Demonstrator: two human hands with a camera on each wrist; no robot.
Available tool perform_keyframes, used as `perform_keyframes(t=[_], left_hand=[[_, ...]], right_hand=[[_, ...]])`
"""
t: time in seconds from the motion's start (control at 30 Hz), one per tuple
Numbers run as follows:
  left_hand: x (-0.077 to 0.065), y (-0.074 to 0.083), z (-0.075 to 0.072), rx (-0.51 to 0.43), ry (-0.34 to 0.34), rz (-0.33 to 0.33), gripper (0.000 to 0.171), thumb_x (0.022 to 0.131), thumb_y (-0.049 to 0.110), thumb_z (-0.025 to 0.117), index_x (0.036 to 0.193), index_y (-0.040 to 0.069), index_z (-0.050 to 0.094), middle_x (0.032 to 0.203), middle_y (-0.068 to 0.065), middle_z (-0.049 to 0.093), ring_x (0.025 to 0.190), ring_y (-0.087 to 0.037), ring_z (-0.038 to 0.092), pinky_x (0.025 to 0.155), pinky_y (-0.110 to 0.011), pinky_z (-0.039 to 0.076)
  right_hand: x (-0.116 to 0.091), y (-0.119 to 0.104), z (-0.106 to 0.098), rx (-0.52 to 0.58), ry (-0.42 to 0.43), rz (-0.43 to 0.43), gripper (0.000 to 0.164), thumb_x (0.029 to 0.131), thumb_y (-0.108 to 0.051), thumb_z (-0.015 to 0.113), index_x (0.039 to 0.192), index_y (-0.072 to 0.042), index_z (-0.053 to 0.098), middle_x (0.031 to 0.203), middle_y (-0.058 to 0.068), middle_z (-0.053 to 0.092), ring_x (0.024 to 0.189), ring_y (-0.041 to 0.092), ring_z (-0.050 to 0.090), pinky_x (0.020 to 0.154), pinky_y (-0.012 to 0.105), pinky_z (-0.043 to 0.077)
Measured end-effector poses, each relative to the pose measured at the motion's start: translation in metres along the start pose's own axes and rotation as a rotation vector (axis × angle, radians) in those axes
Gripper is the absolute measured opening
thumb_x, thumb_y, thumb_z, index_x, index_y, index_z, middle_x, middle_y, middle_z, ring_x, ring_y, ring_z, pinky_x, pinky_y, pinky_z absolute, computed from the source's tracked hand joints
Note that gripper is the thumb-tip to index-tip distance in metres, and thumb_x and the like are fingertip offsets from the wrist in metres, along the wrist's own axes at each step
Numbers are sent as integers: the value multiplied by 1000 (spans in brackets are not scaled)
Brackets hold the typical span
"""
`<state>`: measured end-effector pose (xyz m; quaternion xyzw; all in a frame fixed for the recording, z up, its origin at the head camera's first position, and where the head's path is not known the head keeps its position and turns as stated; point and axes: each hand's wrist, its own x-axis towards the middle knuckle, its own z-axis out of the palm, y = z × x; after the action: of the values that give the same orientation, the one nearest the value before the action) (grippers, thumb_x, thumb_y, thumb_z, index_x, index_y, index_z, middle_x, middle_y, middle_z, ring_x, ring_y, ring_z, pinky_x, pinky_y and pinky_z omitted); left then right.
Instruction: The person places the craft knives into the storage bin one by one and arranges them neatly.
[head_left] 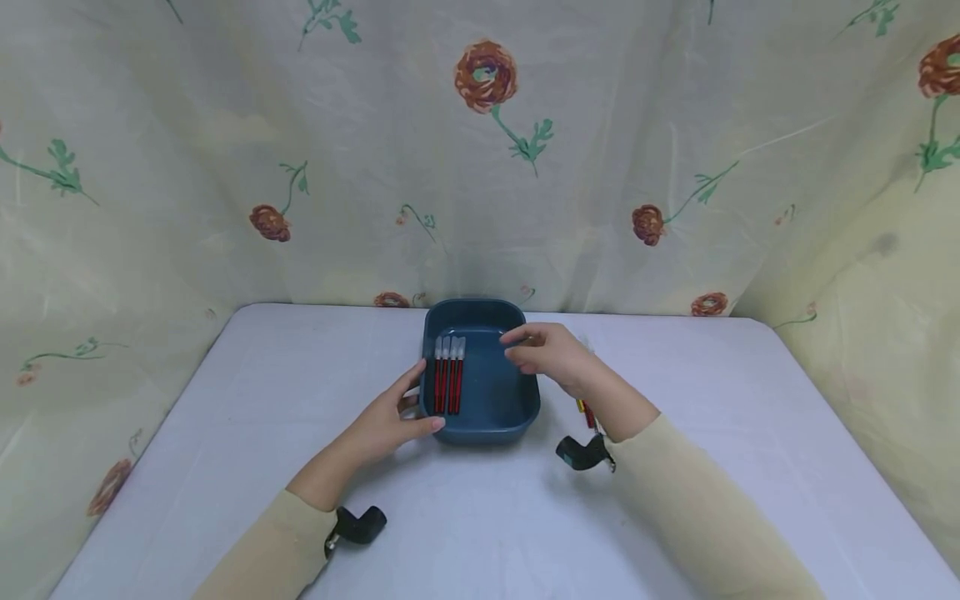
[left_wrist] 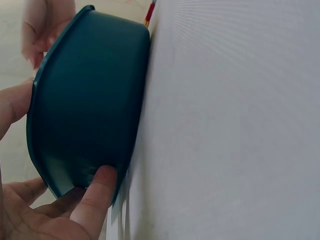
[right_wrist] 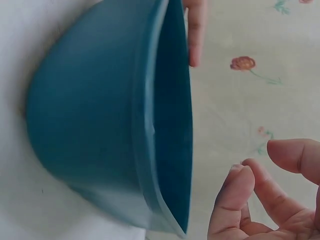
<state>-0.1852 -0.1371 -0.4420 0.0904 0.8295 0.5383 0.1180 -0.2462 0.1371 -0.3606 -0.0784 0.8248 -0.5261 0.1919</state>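
Note:
A dark blue rectangular plastic bin stands on the table. Several slim red pen-like sticks with clear caps lie side by side along its left inner wall. My left hand grips the bin's left side, thumb at the front corner and fingers along the side. From the left wrist view, its fingers press against the bin's outer wall. Over the bin's right rim hovers my right hand, fingers loosely bent. Nothing shows between its thumb and fingers in the right wrist view.
Small red and yellow sticks lie on the table right of the bin, partly hidden by the right forearm. A white cloth covers the table. Behind it hangs a flowered curtain. Each wrist wears a black camera.

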Motion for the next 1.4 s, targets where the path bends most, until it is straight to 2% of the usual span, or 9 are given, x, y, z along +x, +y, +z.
perform_keyframes(t=[0.2, 0.4, 0.6, 0.93, 1.13, 1.4], left_hand=[[0, 0, 0, -3, -6, -1, 96, 88, 27, 79, 162, 21, 18, 164, -13, 24, 142, -40, 38, 105, -52, 45], [0, 1, -1, -17, -17, 4, 95, 89, 24, 78, 162, 19, 17, 164, -12, 22, 142, -40, 38, 104, -52, 45], [0, 1, -1, -13, -13, -1, 96, 89, 24, 79, 162, 20, 17, 164, -12, 23, 143, -40, 37, 104, -52, 45], [2, -2, 0, -2, -5, -4, 96, 88, 27, 80, 162, 21, 19, 164, -13, 24, 142, -41, 38, 104, -53, 45], [3, -4, 0, -8, -6, -1, 97, 87, 28, 81, 162, 20, 19, 163, -14, 25, 142, -41, 38, 103, -53, 46], [2, -2, -1, -11, -6, -3, 96, 87, 28, 80, 162, 21, 19, 163, -14, 25, 142, -41, 38, 103, -53, 45]], right_hand=[[-8, 4, -16, 3, 31, -2, 33, 102, -14, 57, 132, 0, 61, 132, 24, 59, 120, 39, 57, 103, 43, 48], [-17, 11, -32, -47, 54, -15, 35, 102, -17, 56, 133, 0, 60, 132, 22, 60, 113, 34, 59, 102, 45, 49], [-26, 19, -49, -65, 77, -24, 33, 102, -17, 55, 130, -1, 60, 128, 19, 60, 106, 31, 59, 93, 35, 52], [-32, 47, -68, -88, 105, 35, 35, 104, -21, 55, 132, 0, 57, 125, 21, 58, 104, 32, 55, 94, 37, 50], [-33, 67, -76, -84, 107, 33, 38, 105, -17, 53, 135, 6, 54, 128, 23, 56, 106, 33, 54, 92, 35, 49], [-26, 90, -87, -91, 130, 70, 39, 104, -17, 53, 136, 5, 53, 134, 25, 54, 113, 34, 55, 98, 42, 50]])
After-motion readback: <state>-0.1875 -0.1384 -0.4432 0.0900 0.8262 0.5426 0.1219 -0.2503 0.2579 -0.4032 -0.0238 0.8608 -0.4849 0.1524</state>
